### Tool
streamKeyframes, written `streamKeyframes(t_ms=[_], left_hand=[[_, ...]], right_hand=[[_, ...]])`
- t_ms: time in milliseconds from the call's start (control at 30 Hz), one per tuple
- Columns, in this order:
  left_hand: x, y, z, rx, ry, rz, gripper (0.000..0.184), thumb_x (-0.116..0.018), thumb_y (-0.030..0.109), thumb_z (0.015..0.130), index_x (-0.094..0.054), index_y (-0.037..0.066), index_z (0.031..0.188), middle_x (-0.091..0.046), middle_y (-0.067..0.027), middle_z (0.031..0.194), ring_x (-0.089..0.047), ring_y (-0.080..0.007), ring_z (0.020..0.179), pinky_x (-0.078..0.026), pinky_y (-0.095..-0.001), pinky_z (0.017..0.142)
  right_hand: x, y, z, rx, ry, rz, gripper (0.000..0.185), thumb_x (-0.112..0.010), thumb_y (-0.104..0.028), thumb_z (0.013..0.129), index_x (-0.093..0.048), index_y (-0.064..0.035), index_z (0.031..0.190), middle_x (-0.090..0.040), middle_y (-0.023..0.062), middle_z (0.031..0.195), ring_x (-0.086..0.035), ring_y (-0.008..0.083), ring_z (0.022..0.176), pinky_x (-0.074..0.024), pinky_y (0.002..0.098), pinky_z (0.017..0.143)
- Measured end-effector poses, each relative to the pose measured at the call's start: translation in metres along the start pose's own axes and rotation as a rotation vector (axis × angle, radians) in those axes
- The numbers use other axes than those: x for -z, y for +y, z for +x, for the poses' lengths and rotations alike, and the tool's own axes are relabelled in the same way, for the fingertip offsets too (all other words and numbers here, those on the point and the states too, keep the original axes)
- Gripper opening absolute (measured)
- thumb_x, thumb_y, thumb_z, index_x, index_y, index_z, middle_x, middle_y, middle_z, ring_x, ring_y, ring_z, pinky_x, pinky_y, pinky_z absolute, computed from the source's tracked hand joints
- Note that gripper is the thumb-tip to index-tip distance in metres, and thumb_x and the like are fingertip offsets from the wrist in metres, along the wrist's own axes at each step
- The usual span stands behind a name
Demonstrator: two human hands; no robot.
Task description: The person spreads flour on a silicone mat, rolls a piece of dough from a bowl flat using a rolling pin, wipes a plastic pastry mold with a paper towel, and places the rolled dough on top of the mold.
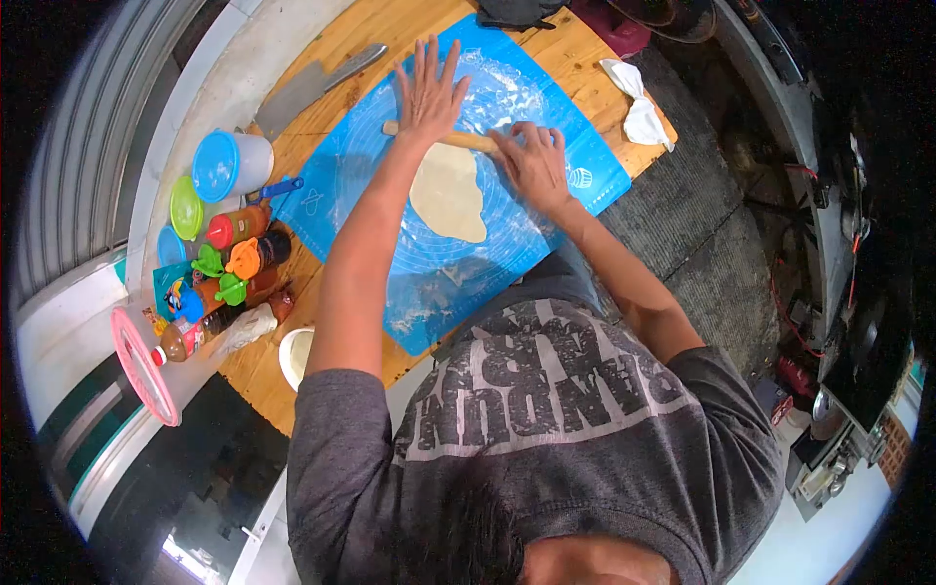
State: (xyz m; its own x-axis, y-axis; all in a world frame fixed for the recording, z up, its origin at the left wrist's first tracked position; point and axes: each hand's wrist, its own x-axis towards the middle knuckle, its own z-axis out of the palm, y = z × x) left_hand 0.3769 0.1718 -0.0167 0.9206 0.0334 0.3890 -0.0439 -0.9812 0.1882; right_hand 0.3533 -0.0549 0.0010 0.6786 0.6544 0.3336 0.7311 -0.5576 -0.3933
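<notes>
- Bottles [239, 226], several, coloured caps; grouped at the left of the bench [331, 44].
- Tub [232, 166], blue lid; just beyond the bottles.
- Cleaver [297, 96], lying flat, handle angled away; apart from both hands.
- Bowl [289, 359], pale, partly hidden by the left arm.
- Mat [580, 122], blue, printed with rings, dusted white in patches. Looks thin and flexible; likely to slide or ruck if pushed hard, so best held by an edge.
- Left grip [427, 102]: bare hand, palm down, fingers spread apart, laid across the pin.
- Pin [468, 141], wooden, slim, lying crosswise at the dough's far edge. Likely rigid, light and sturdy, ready to roll; best taken near both ends, palms flat, pressure even.
- Dough [448, 195], one flat, uneven sheet on the mat, nearer the body than the pin. Likely soft, stretchy and easily torn; best lifted from beneath with spread fingers, not pinched at the narrow end.
- Right grip [536, 168]: fingers bent, at the pin's right end; whether clamped on it, cannot tell.
- Cloth [642, 122], white, crumpled, at the bench's right corner.
</notes>
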Motion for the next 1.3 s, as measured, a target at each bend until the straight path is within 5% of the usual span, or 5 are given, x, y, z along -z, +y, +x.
streamKeyframes(t_ms=[233, 600, 700, 800, 1300], left_hand=[[0.075, -0.013, -0.016, 0.110, 0.182, -0.200, 0.048, -0.052, 0.027, 0.097, -0.044, 0.011, 0.142, -0.044, -0.0166, 0.143, -0.034, -0.0383, 0.137, -0.021, -0.0615, 0.111], [0.105, 0.098, -0.171, 0.768, 0.134, -0.024, 0.048, -0.045, 0.018, 0.097, -0.041, 0.003, 0.142, -0.040, -0.0182, 0.147, -0.028, -0.0384, 0.141, -0.015, -0.0597, 0.114], [0.099, 0.124, -0.162, 0.938, 0.125, 0.010, 0.052, -0.047, 0.021, 0.095, -0.040, 0.002, 0.142, -0.034, -0.0182, 0.150, -0.024, -0.0394, 0.142, -0.013, -0.0619, 0.113], [0.073, 0.148, -0.145, 0.956, 0.553, 0.029, 0.051, -0.046, 0.028, 0.097, -0.040, 0.003, 0.142, -0.033, -0.0160, 0.151, -0.021, -0.0425, 0.142, -0.012, -0.0629, 0.113], [0.007, 0.117, -0.118, 1.204, 0.388, 0.526, 0.027, -0.067, 0.041, 0.084, -0.074, 0.025, 0.104, -0.051, -0.0031, 0.136, -0.036, -0.0367, 0.134, -0.014, -0.0606, 0.113]], right_hand=[[0.008, 0.025, 0.015, 0.097, -0.154, 0.079, 0.037, -0.063, -0.025, 0.088, -0.062, -0.0179, 0.124, -0.059, 0.0058, 0.105, -0.055, 0.0260, 0.097, -0.0366, 0.0442, 0.088], [-0.036, -0.015, 0.130, 1.020, -0.310, 0.286, 0.035, -0.065, -0.019, 0.084, -0.063, -0.0175, 0.119, -0.057, 0.0078, 0.107, -0.052, 0.0286, 0.104, -0.0379, 0.0450, 0.097], [-0.027, 0.009, 0.152, 0.962, -0.379, 0.301, 0.035, -0.063, -0.015, 0.086, -0.061, -0.0152, 0.120, -0.057, 0.0105, 0.108, -0.053, 0.0314, 0.104, -0.0390, 0.0452, 0.095], [-0.013, 0.036, 0.169, 0.855, -0.427, 0.365, 0.035, -0.062, -0.013, 0.087, -0.059, -0.0117, 0.122, -0.057, 0.0126, 0.107, -0.054, 0.0337, 0.103, -0.0403, 0.0445, 0.092], [0.091, 0.141, 0.152, 0.323, -0.294, 0.565, 0.031, -0.059, -0.006, 0.091, -0.058, -0.0030, 0.122, -0.058, 0.0162, 0.106, -0.059, 0.0314, 0.099, -0.0510, 0.0378, 0.085]])
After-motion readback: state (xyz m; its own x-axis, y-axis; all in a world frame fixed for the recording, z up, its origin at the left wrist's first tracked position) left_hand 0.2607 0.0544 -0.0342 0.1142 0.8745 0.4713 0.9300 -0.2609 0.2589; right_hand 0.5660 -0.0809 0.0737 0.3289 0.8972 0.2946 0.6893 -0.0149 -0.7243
